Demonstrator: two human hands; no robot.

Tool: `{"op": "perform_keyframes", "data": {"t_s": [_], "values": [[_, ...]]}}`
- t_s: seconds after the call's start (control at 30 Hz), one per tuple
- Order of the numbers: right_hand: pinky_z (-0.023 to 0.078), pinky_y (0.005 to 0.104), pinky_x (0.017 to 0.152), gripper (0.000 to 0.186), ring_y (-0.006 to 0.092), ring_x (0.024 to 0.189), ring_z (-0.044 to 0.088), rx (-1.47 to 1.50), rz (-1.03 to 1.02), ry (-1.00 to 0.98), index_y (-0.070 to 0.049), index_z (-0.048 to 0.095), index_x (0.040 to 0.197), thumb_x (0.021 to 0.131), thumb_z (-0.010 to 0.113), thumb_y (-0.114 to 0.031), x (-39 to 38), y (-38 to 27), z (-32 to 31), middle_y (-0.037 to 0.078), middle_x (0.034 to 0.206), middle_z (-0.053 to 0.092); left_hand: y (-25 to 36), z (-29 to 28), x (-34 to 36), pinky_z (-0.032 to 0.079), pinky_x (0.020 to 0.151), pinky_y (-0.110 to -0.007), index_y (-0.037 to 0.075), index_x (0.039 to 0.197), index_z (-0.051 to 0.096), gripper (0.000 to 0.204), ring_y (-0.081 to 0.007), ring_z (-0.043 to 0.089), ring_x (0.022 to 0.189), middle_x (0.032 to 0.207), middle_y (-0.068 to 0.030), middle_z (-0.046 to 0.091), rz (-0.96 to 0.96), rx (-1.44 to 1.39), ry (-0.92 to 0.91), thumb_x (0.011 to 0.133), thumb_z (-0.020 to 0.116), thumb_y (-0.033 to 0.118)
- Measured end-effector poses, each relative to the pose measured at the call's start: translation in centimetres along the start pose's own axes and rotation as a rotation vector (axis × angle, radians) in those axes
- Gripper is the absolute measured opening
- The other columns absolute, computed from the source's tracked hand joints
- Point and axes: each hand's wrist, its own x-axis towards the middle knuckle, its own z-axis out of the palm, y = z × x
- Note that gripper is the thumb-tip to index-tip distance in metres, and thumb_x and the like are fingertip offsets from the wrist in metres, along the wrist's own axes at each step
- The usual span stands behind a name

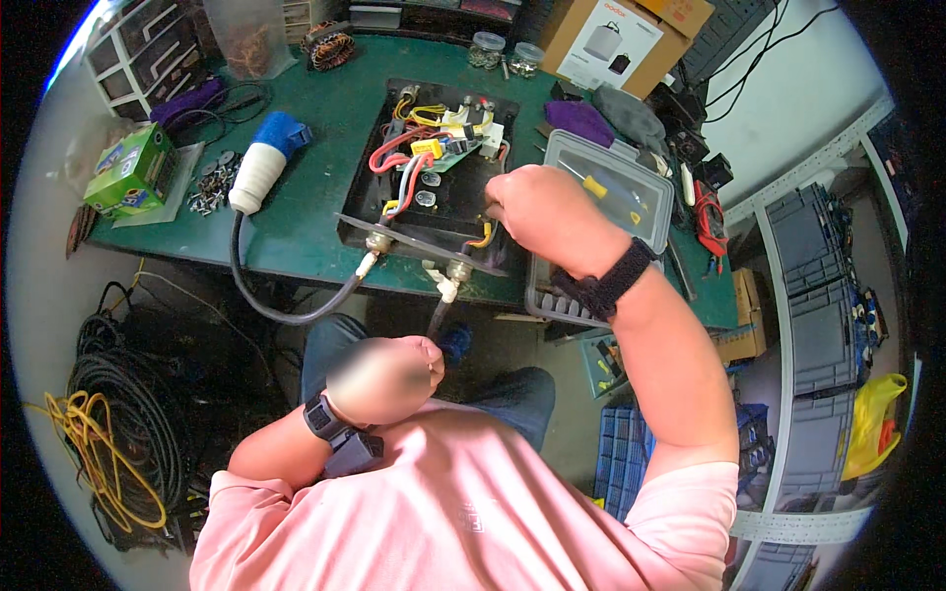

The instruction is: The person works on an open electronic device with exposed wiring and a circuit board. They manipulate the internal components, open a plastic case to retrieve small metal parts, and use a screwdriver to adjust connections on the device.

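Observation:
A black metal box lies on the bench with its wiring and circuit parts exposed. Two cable glands pass through its near panel. My left hand, partly blurred, is below the bench edge, its fingers curled round a dark cable that leads to the right gland. Over the right side of the box, my right hand is closed in a pinch at the yellow-sleeved wires inside that gland; my hand partly hides the fingertips. From the left gland, another cable loops to a blue and white plug.
Right of the box lies a clear plastic case with a yellow-handled tool. Loose screws and a green carton are at the left. A cardboard box stands at the back. Coiled cables lie below left.

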Motion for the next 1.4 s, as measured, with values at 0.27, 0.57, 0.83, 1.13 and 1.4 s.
{"op": "perform_keyframes", "data": {"t_s": [0.27,0.57,0.83,1.13,1.4], "values": [[0.053,0.0456,0.067,0.021,0.0353,0.073,0.067,0.162,0.076,0.054,-0.002,0.069,0.078,0.083,0.064,-0.022,-0.4,0.4,0.0,0.02,0.074,0.067,0.0,0.0,-0.1,0.033,0.042,-0.025,0.007,0.087,0.056,0.016,-0.0155,0.047,0.056,0.077,-0.0077,0.055,0.008,0.012,0.013,0.093,0.059,0.022],[0.046,0.0295,0.057,0.021,0.012,0.062,0.06,0.666,0.306,0.08,0.001,0.068,0.087,0.092,0.061,-0.018,-2.0,3.0,0.2,0.006,0.066,0.064,-0.2,0.7,0.0,0.034,0.042,-0.025,0.006,0.088,0.056,0.02,-0.0151,0.047,0.055,0.074,-0.0074,0.053,0.001,0.056,0.037,0.094,0.058,0.024],[0.05,0.0468,0.07,0.026,0.0403,0.079,0.064,0.541,0.245,0.152,-0.003,0.07,0.087,0.087,0.063,-0.028,-1.6,2.1,0.9,0.021,0.082,0.066,-0.2,0.7,0.2,0.033,0.042,-0.025,0.005,0.088,0.056,0.022,-0.0151,0.046,0.054,0.073,-0.0074,0.052,-0.006,0.059,0.049,0.095,0.057,0.026],[0.05,0.0491,0.071,0.024,0.0404,0.079,0.064,0.385,0.156,0.17,-0.004,0.068,0.079,0.084,0.062,-0.026,-1.4,1.4,1.9,0.02,0.082,0.067,-0.3,0.7,0.2,0.033,0.042,-0.025,0.004,0.088,0.056,0.022,-0.0148,0.046,0.055,0.073,-0.0074,0.052,-0.006,0.058,0.056,0.095,0.057,0.025],[0.05,0.0382,0.064,0.021,0.0307,0.071,0.064,0.8,-0.089,0.13,-0.002,0.067,0.079,0.086,0.064,-0.022,-7.6,-4.6,-0.2,0.015,0.076,0.064,0.6,1.3,0.0,0.038,0.051,-0.027,0.004,0.094,0.059,0.026,-0.0142,0.049,0.061,0.077,-0.007,0.056,0.001,0.168,-0.02,0.098,0.051,0.028]]}}
